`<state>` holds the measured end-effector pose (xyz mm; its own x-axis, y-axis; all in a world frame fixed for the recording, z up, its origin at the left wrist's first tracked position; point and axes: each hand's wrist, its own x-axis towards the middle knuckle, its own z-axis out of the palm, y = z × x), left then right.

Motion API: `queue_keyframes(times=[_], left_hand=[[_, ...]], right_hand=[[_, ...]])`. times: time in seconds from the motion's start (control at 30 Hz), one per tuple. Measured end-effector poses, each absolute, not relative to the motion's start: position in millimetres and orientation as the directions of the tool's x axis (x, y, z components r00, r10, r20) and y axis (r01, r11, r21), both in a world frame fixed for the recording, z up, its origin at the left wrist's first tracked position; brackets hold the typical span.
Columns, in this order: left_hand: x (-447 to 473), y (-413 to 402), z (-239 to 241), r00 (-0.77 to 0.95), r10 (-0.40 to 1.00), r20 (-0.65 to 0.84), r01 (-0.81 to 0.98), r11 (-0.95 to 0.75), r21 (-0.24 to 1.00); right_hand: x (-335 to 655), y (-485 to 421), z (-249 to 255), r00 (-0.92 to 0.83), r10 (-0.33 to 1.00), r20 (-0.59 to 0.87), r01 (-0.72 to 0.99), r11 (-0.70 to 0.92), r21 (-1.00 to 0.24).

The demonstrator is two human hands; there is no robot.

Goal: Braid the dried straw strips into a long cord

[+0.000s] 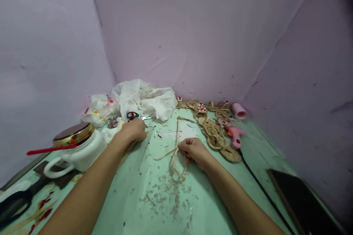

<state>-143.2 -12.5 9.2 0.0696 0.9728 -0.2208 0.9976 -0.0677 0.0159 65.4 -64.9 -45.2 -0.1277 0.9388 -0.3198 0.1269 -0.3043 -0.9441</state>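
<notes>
3 lilac walls (193, 25) close in around a pale green tabletop (132, 198). A flat black slab (302, 200) lies at the right edge; a crumpled white plastic bag (143, 97) is heaped against the back wall. White pot (92, 148) at left, handle toward the front. Coiled twine piece (215, 134) trails from the back wall toward the right side, pink glue gun (235, 136) just beside it, black cord (259, 184) running forward. Right hand (198, 151) is closed in a pinch on a pale fiber strand (175, 153), mid-table; the strand loops loosely below the fingers and runs up toward the twine piece. Left hand (134, 131), fingers curled, is right by the scissors (132, 115); can't tell from here if it's gripping them. Smallest: red and white beads (202, 108) on the twine piece.
</notes>
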Motion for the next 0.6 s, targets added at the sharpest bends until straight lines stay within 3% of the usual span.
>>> queue_keyframes(times=[0.2,0.3,0.37,0.43,0.53,0.6], left_hand=[[-146.9,-8.5,0.8,0.091,0.983,-0.157,0.996,-0.092,0.002],[-150.4,-3.1,-3.4,0.089,0.988,-0.128,0.992,-0.077,0.099],[-151.7,-0.2,-1.3,0.064,0.991,-0.118,0.960,-0.029,0.279],[-152.5,0.9,5.6,-0.010,0.994,-0.112,0.835,0.070,0.546],[-157.9,-1.2,22.9,-0.116,0.983,-0.145,0.407,0.180,0.896],[-164.4,-4.5,35.0,-0.064,0.985,-0.157,0.116,0.164,0.980]], right_hand=[[65.3,-65.2,-44.2,-0.130,0.938,-0.323,0.130,-0.306,-0.943],[65.7,-65.3,-43.8,-0.128,0.939,-0.319,0.131,-0.303,-0.944],[65.8,-65.2,-43.8,-0.126,0.938,-0.324,0.138,-0.307,-0.942],[65.8,-65.0,-44.1,-0.128,0.936,-0.328,0.141,-0.310,-0.940],[65.6,-64.8,-44.2,-0.134,0.935,-0.328,0.135,-0.311,-0.941],[65.5,-64.9,-43.7,-0.129,0.936,-0.328,0.135,-0.311,-0.941]])
